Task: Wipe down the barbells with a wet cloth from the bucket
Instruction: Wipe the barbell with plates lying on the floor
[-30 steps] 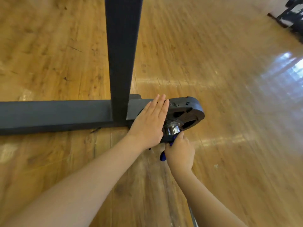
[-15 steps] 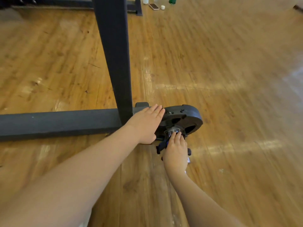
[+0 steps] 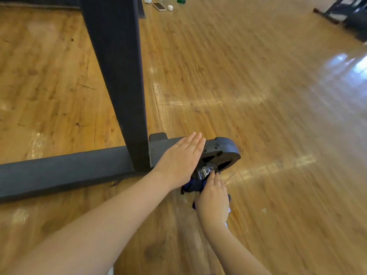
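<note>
Cloth (image 3: 193, 185) (blue) under right hand (image 3: 213, 197) fingers, against barbell sleeve (image 3: 204, 172)

Bright daylight, floor (image 3: 278, 116) glare, motion blur.

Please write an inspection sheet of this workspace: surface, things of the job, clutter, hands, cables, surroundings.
Surface: glossy wooden floor with light reflections.
Job's things: black weight plate on a shiny barbell sleeve; dark blue cloth at the sleeve. Bucket: nothing seen.
Clutter: phone, small white object and green bottle on the far floor.
Hands: left hand lies flat, fingers straight, on the plate and frame; right hand grips the cloth.
Cables: nothing seen.
Surroundings: black rack upright on a floor beam; dark equipment top right, blurred.
</note>
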`<move>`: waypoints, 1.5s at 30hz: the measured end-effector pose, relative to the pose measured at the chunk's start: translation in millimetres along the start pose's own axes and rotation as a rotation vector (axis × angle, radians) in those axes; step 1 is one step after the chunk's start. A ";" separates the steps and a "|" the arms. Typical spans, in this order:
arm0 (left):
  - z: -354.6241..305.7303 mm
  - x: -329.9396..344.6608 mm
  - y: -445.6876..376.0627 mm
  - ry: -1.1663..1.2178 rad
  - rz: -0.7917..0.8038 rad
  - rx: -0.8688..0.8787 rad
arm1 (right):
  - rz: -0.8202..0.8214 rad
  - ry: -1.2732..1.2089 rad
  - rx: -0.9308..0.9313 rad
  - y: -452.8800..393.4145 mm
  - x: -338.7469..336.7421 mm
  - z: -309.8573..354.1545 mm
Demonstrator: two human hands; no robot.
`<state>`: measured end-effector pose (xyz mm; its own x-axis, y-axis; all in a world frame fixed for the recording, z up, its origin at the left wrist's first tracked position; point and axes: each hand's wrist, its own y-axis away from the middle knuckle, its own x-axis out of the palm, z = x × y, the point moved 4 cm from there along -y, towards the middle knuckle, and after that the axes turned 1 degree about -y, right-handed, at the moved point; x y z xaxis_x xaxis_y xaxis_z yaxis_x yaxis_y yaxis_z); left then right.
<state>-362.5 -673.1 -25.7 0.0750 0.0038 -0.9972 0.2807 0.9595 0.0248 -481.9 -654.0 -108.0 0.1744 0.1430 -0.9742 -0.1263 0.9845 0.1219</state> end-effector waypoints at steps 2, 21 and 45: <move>-0.4 0.6 1.0 0.011 -0.012 -0.001 | 0.005 0.015 0.044 -2.7 0.0 1.4; 1.6 -4.0 0.7 -0.096 -0.007 0.131 | 0.131 0.070 0.186 -21.3 -1.1 -4.2; 35.0 28.4 15.5 -0.037 -0.034 0.290 | 0.139 0.055 0.104 -9.4 -2.8 -7.8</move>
<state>-322.5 -668.0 -51.2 0.0943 -0.0423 -0.9946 0.5447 0.8385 0.0160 -488.7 -664.4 -107.9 0.1081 0.2750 -0.9554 -0.0430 0.9614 0.2719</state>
